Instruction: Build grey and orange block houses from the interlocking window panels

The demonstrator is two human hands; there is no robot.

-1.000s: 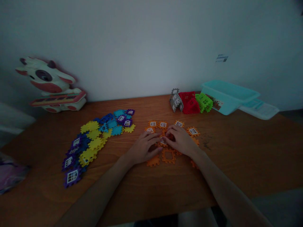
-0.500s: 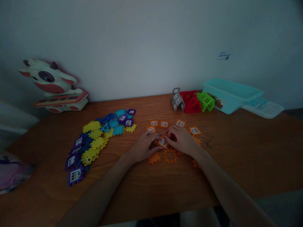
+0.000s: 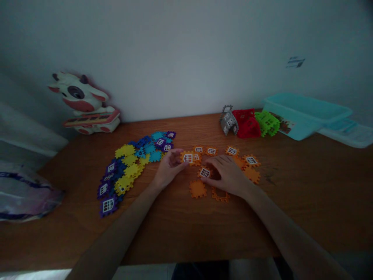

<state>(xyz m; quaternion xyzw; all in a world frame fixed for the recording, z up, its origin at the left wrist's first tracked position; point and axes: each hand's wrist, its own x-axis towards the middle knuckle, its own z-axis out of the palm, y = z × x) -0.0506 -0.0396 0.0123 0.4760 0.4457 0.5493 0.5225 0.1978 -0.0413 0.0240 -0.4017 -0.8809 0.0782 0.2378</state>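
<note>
My left hand [image 3: 169,169] pinches an orange window tile [image 3: 187,157] between thumb and fingers, at the left side of a group of orange tiles. Its right part meets or overlaps another orange window tile [image 3: 196,157]. My right hand [image 3: 227,175] curls over the group, with thumb and fingers around a second orange window tile [image 3: 204,172]. Below the hands lie a solid orange tile [image 3: 198,189] and an orange square frame [image 3: 220,194], partly covered by the right hand. More orange tiles [image 3: 251,160] lie beyond and right of it.
Purple, blue and yellow tiles [image 3: 131,170] spread to the left. At the back stand joined grey [image 3: 229,121], red [image 3: 247,123] and green pieces [image 3: 267,123], beside a turquoise bin [image 3: 309,114]. A cow toy keyboard [image 3: 87,105] and plastic bag [image 3: 26,194] are left.
The view has turned slightly left. My left hand has moved away from the middle window tile and now holds another orange window tile. My right hand remains over the orange group.
</note>
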